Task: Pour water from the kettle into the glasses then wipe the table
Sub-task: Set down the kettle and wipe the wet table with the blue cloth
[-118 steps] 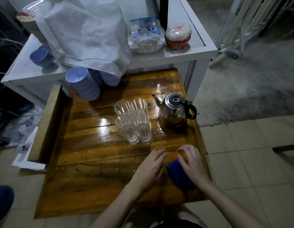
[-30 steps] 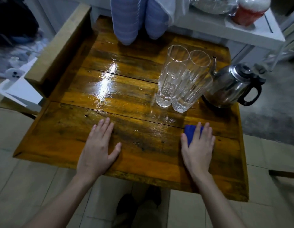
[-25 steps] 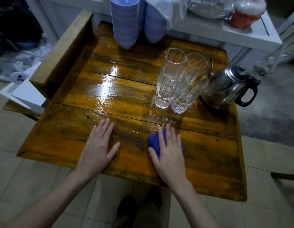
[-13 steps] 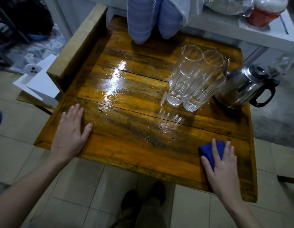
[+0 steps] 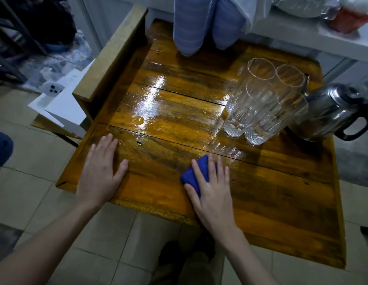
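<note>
So, wiping was on. R hand point(image 5: 214, 194) lay flat w/ straight fingers, pressing the cloth point(image 5: 191, 175) on the table point(image 5: 282, 202), a bit nearer me than the glasses point(image 5: 265, 103) and to their left. L hand point(image 5: 100, 171) lay flat and open on the wood too, holding nothing, far left of the glasses by the near edge. Kettle point(image 5: 331, 114) stood just right of the glasses; touching or not, couldn't tell. Water in the glasses? Too clear to tell, so I'd guess the pouring was done, not sure. Left of the glasses a big wet patch point(image 5: 154, 103) shone, w/ shiny drops right in front of them too. That bit looked left to wipe. Room: lots of bare wood left of the glasses & in front. Behind them, bowls point(image 5: 189, 27). Far left, a raised wood rail point(image 5: 113, 54). Tight spots: by the glasses & the near edge.
</note>
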`<state>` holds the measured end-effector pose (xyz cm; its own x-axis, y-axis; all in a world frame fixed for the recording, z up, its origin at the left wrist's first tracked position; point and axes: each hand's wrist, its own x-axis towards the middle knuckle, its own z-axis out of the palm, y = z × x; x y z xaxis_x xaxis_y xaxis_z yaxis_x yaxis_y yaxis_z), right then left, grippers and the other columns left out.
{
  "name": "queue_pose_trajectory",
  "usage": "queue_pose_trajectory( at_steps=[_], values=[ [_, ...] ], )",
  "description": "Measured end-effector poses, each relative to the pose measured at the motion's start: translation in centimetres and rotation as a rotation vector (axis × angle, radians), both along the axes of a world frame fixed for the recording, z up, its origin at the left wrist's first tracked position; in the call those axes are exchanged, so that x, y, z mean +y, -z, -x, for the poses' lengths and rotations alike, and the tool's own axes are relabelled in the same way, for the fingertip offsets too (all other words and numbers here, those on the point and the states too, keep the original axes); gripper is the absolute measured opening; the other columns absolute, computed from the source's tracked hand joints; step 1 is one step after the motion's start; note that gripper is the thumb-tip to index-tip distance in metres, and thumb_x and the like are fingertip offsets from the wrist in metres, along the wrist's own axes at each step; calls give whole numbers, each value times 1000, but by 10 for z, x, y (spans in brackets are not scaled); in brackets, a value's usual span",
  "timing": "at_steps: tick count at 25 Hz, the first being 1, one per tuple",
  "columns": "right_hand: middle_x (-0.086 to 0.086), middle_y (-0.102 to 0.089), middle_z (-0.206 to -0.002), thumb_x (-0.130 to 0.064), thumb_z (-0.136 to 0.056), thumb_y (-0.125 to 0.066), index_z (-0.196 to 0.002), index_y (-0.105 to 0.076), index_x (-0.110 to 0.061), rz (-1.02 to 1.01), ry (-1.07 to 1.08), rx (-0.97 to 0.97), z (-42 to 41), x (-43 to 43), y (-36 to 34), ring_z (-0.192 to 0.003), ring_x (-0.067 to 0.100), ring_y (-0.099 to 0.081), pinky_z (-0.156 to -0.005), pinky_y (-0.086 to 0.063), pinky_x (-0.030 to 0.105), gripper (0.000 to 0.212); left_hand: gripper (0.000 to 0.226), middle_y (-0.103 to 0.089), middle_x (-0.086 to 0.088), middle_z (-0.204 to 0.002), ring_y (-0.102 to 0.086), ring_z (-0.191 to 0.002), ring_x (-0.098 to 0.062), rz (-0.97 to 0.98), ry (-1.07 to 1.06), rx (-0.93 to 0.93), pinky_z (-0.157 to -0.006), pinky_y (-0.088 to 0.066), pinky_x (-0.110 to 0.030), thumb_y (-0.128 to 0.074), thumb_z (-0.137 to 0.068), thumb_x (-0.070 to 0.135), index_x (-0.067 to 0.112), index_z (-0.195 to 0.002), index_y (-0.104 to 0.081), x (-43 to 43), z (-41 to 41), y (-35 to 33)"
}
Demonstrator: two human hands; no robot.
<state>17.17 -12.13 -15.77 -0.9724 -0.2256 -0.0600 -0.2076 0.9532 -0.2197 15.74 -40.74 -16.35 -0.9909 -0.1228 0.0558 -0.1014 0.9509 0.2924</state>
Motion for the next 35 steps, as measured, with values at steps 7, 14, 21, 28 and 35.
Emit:
queue_pose_trajectory(
  at_steps=[7,14,21,28,35],
  values=[
    [16,-15,-160,-58,-97,-11,-156,-10,-21,-209,-74,-35,-44,86,5,-145,34,-15,-117,-20,51,70,67,-26,-7,-158,-17,-147,-19,-4,7,-4,-120,-14,-43,-30,-95,52,12,-149,-30,-2,0,0],
    [13,-4,-163,-75,-87,-7,-155,-4,-14,-68,300,-119,-6,45,-14,-149,31,-1,-120,-5,51,91,64,-25,-7,-158,-14,-147,-16,-17,18,-2,-121,-11,-40,-35,-95,47,11,-148,-30,-3,-1,0],
    [13,-25,-160,-53,-98,-28,-152,-28,-15,-12,24,20,50,-86,-8,-147,36,-18,-118,-15,56,67,64,-26,-6,-158,-15,-147,-15,-32,8,6,-121,-11,-39,-36,-95,48,12,-148,-32,-3,-1,0],
    [12,-26,-159,-38,-87,-40,-152,-27,-10,-72,-303,27,2,-55,-3,-148,30,-19,-117,-19,51,72,62,-27,-5,-157,-16,-147,-15,-39,-7,-3,-121,-9,-35,-38,-96,46,13,-148,-32,0,-1,-8],
    [9,-6,-163,-52,-93,-28,-155,-11,-17,-101,-64,-20,31,-1,-3,-150,28,-7,-119,-11,51,73,64,-26,-6,-158,-16,-147,-16,-48,-10,5,-120,-9,-37,-37,-96,48,12,-149,-31,0,0,-8]
  ],
)
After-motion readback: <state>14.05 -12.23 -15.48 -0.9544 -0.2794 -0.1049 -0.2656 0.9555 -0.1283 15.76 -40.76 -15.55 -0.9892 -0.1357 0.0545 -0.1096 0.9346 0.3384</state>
